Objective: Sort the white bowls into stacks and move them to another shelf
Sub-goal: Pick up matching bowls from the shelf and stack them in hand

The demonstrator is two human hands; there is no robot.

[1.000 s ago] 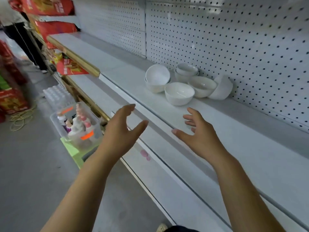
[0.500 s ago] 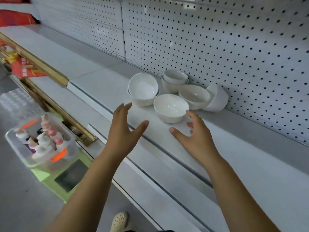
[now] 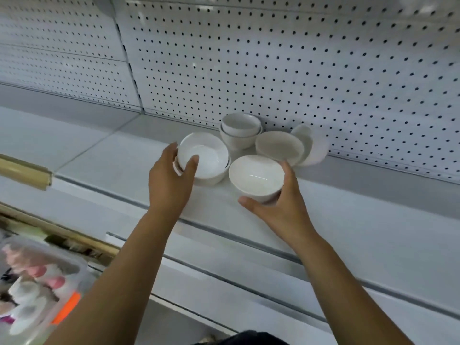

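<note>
Presently left hand (image 3: 171,180) pinches the nine-o'clock bowl (image 3: 206,155), right hand (image 3: 281,207) cups the six-o'clock bowl (image 3: 256,174); stacking step, nesting them likely next.

Front bowl (image 3: 256,174) hides some right hand (image 3: 283,212) fingers.

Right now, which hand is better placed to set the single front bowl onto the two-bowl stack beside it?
Right. The right hand grips the single front bowl; the left hand is busy holding the two-bowl stack by its top rim.
</note>
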